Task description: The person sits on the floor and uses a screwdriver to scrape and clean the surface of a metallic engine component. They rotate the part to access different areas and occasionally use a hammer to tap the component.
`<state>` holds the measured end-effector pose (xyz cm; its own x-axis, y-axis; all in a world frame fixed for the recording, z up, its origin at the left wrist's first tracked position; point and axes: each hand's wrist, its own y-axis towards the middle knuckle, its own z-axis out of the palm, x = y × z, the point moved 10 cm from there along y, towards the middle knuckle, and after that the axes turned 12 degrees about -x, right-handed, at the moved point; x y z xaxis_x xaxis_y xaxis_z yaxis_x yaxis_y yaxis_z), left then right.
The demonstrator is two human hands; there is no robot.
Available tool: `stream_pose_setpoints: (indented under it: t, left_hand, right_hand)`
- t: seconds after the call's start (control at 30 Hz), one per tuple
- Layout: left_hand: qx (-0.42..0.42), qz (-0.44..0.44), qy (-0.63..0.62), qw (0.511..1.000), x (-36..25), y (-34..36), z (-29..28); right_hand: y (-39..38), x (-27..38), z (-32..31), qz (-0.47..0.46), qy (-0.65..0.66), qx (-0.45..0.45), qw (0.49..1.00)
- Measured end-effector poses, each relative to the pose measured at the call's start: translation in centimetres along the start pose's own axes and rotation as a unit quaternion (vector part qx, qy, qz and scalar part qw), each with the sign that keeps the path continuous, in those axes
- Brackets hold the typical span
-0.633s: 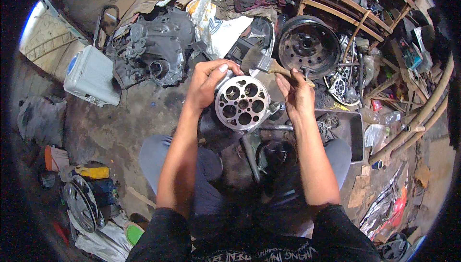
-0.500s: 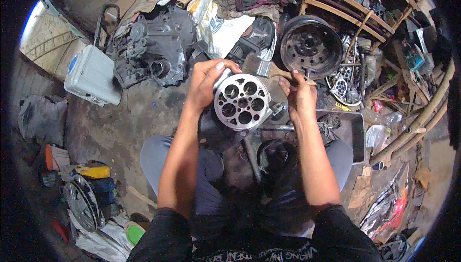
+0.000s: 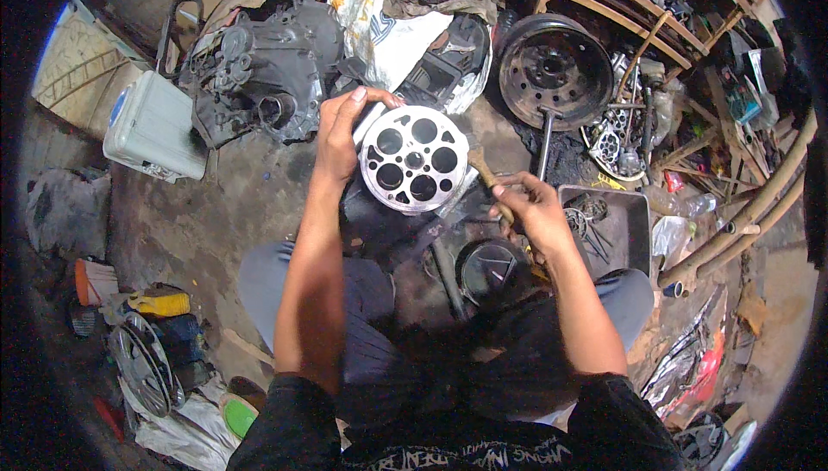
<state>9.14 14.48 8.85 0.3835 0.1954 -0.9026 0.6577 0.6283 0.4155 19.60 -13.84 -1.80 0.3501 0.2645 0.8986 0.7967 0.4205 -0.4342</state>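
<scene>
Between my forearms I hold up a round silver metal cylinder block [image 3: 414, 160] with several large bores and smaller slots in its face. My left hand [image 3: 339, 130] is closed round its upper left side, fingertips over the top edge. In my right hand [image 3: 536, 212] is a brush [image 3: 486, 174] with a wooden handle, gripped between thumb and fingers. The brush's head end meets the block's right edge; its bristles are hard to make out there. Below, between my knees, stands a round black container [image 3: 489, 268] beside a dark bar [image 3: 446, 271].
A grey metal tray [image 3: 645, 221] with small parts lies by my right knee. Beyond it are a black wheel rim [image 3: 556, 40] and a metal rod [image 3: 545, 147]. A large gearbox housing [image 3: 285, 65] and a pale cooler box [image 3: 155, 130] stand far left.
The block has moved slightly left and its face catches more light. My right hand has come down and turned, bringing the brush from beyond the block to its right edge.
</scene>
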Motion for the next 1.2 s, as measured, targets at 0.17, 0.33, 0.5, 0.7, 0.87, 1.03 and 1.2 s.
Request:
stream_pose_setpoints:
  t: [0.17, 0.33, 0.5, 0.7, 0.87, 1.03, 1.2]
  left_hand:
    - [0.001, -0.006, 0.004, 1.0, -0.4, -0.1, 0.6]
    - [0.023, 0.007, 0.027, 0.999, -1.3, -0.2, 1.7]
    - [0.063, 0.032, 0.043, 0.997, -2.3, -0.1, 3.3]
    - [0.091, 0.037, 0.054, 0.994, -2.6, -0.2, 4.5]
    - [0.082, 0.026, 0.033, 0.996, -2.3, 0.0, 4.4]
    - [0.082, 0.028, 0.042, 0.995, -2.3, -0.2, 4.4]
    - [0.084, 0.028, 0.048, 0.995, -2.2, -0.2, 4.0]
  right_hand:
    - [-0.4, 1.5, 0.0, -0.237, -0.219, -0.02, 0.946]
    - [-1.3, 2.2, 0.4, -0.183, -0.102, 0.022, 0.978]
    - [-0.5, 1.1, -0.5, -0.222, -0.185, 0.0, 0.957]
    - [-0.8, 1.4, -0.5, -0.246, -0.174, -0.001, 0.954]
    - [-0.6, 1.2, -0.7, -0.236, -0.184, 0.001, 0.954]
    - [-0.4, 0.3, -1.3, -0.125, -0.013, 0.034, 0.991]
    - [2.3, -2.9, -6.6, -0.081, 0.067, -0.046, 0.993]
